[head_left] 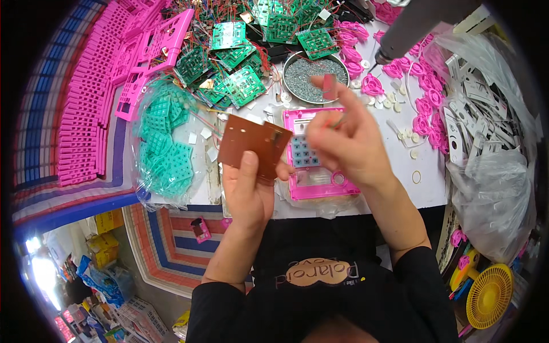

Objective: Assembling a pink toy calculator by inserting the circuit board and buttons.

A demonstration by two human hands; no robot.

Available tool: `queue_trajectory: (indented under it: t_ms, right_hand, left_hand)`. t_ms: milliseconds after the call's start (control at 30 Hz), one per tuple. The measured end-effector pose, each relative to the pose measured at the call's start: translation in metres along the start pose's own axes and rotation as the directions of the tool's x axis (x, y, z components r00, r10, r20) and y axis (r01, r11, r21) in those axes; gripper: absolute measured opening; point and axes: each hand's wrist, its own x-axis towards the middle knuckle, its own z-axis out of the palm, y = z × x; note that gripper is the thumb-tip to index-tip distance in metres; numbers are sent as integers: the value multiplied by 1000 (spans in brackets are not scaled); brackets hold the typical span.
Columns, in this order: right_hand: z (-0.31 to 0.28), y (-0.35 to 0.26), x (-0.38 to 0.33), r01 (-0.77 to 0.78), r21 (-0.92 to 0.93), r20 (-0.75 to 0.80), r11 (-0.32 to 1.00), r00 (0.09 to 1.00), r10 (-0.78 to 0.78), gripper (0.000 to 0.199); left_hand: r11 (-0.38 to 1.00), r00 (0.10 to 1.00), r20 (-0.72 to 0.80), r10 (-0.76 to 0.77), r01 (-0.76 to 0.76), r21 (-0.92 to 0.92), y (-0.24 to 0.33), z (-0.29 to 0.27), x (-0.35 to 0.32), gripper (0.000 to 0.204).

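Right hand (355, 140), hold unclear, overlaps pink case (313, 193) near worktop's (426, 188) front edge; left hand (250, 191) grips brown board (243, 140), long axis dipping rightward.

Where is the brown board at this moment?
The brown board is slightly left of centre in the head view, in the left hand, left of the pink casing.

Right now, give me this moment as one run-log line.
Left hand: holding brown board | Right hand: raised over pink casing, grip unclear | Casing: grey-blue keypad inside | Beyond: heaped green circuit boards
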Motion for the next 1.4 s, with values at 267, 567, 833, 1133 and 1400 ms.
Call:
queue_trajectory:
  t_ms: [267,567,833,1133,1400]
  right_hand:
    - [-22,16,-17,348,-463,32,815,926,-376,28]
    - [3,17,11,436,-642,295,630,900,-321,31]
    - [-14,-5,-20,-184,-98,244,978,948,203,36]
    - [-147,7,-164,-494,53,-194,868,848,494,38]
    - [-93,-54,-161,15,-910,-24,415,996,-90,54]
  left_hand:
    - [998,998,-7,60,-60,-29,2,-13,0,32]
    - [989,997,17,81,-82,122,16,11,-3,55]
    - [981,993,-33,111,-104,163,21,-26,-3,40]
    - [950,973,195,-124,60,307,38,-25,-24,35]
    - [727,690,438,-576,186,661,36,3,-39,22]
